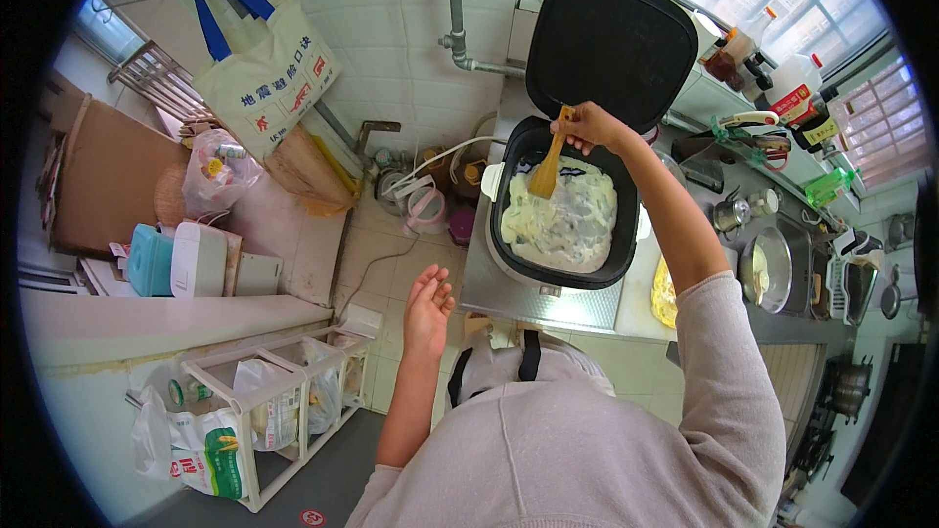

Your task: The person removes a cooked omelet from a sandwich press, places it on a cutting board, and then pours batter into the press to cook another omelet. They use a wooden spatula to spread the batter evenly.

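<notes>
My right hand [587, 129] grips the handle of a wooden spatula [545, 174]. The spatula's flat end rests on a pale batter-like layer [561, 224] with greenish bits, which covers most of the floor of a square black electric pan [627, 253]. Dark pan surface shows along the far edge of the layer. The pan's black lid [612, 44] stands raised behind it. My left hand [427, 312] hangs in the air to the left of the counter's near edge, palm up with fingers slightly curled, and holds nothing.
The pan stands on a metal counter [477, 293]. To its right are a yellow food item in plastic [664, 293], a metal bowl [766, 270] in the sink and bottles [796, 81] on a ledge. A cloth bag [268, 81] hangs at left, above a white rack [246, 400].
</notes>
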Demonstrator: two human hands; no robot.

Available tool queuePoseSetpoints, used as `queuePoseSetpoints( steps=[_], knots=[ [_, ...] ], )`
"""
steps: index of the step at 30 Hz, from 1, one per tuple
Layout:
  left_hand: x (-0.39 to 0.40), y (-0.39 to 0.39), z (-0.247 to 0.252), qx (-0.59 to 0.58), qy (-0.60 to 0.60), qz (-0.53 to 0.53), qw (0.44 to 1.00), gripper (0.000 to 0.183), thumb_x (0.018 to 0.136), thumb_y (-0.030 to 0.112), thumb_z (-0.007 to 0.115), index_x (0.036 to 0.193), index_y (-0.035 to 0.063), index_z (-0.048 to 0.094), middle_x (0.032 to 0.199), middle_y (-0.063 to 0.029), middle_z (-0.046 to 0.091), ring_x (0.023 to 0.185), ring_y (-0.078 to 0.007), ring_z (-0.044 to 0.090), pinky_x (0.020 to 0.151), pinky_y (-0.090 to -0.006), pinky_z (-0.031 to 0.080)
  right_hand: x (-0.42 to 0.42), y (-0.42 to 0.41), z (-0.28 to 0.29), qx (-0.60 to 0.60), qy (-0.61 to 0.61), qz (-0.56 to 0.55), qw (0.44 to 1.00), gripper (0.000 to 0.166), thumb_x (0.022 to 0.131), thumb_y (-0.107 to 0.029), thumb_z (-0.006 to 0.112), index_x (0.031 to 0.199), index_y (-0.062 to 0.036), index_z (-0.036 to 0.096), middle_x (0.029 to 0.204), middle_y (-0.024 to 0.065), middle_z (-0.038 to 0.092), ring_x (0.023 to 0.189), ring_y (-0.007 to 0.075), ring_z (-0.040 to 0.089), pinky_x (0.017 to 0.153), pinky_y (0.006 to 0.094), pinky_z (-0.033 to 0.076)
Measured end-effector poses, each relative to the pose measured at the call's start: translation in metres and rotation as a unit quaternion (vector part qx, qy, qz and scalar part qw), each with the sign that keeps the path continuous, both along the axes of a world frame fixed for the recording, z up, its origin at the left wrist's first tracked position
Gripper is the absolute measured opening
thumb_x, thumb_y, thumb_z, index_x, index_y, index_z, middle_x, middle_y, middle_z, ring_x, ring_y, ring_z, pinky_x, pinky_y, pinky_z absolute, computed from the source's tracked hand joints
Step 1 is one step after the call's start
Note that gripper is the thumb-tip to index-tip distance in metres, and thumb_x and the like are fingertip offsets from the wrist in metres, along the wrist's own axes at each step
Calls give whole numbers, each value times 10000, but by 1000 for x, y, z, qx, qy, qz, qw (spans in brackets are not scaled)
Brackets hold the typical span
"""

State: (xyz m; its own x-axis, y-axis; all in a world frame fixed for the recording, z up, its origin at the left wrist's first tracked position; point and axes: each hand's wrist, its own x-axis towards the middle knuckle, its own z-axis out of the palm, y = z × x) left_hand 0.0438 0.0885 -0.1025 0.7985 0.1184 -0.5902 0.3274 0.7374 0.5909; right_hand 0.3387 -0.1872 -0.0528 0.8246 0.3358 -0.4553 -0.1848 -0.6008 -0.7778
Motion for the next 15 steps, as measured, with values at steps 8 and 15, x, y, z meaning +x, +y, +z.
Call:
queuePoseSetpoints(
  steps=[8, 15],
  knots=[
    [2, -1, 0, -3, -5, 11, 1000, 233, 901, 120, 451, 1131, 91, 476, 1070, -13, 547, 835, -72, 528, 698, -219, 432, 13, 6, 13, 6, -34, 47, 998, 281, 799, -276, 649, 744, -4, 614, 574, -6, 491, 457, 81, 484, 430, 228, 489],
    [5, -1, -1, -6, -7, 9, 1000, 234, 900, 120, 454, 1131, 90, 480, 1069, -12, 549, 836, -69, 530, 698, -218, 434, 7, 20, 13, 6, 17, 55, 998, 242, 805, -240, 638, 759, -3, 625, 576, -14, 485, 463, 70, 471, 439, 215, 492]
  ],
)
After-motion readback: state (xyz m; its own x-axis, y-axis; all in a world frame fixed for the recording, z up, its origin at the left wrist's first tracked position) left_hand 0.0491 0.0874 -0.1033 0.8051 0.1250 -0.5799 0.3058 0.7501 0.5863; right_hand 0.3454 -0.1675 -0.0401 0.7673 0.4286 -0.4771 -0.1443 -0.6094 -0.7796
